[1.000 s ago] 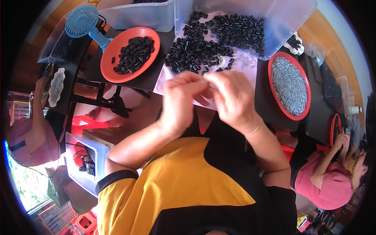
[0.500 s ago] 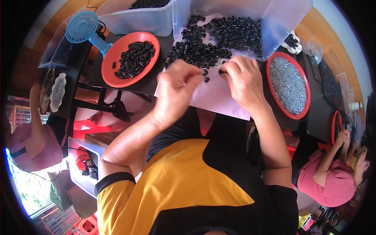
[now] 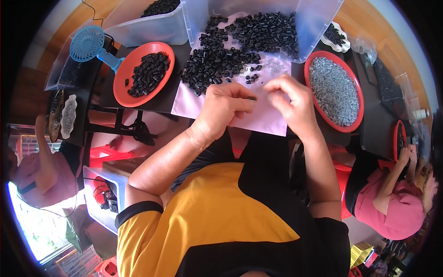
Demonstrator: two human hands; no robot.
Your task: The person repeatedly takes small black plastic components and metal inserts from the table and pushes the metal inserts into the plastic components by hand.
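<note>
My left hand [image 3: 224,107] is over the pink cloth [image 3: 270,121], its thumb and fingers pinching a small black plastic piece [image 3: 252,98]. To the right, my right hand [image 3: 291,98] hovers with bent fingers apart and nothing visible between them, slightly blurred. Just beyond both hands, a heap of short black tubular pieces [image 3: 217,64] spreads over the cloth and back into a clear plastic bin lying open toward me [image 3: 318,32]. A few loose black pieces and a little scatter of thin clear or silvery bits [image 3: 275,66] lie near my right fingertips.
An orange-red plate [image 3: 121,76] of black pieces stands left, beside a blue fan [image 3: 87,44]. At right, another red plate [image 3: 308,69] holds many small silvery pins. A second clear bin [image 3: 154,30] sits behind. Co-workers in pink [image 3: 392,207] sit on both sides.
My right hand has drawn away from the heap and opened. My left hand has come slightly nearer me and right, a black piece now showing in its pinch. The whole view has shifted somewhat.
</note>
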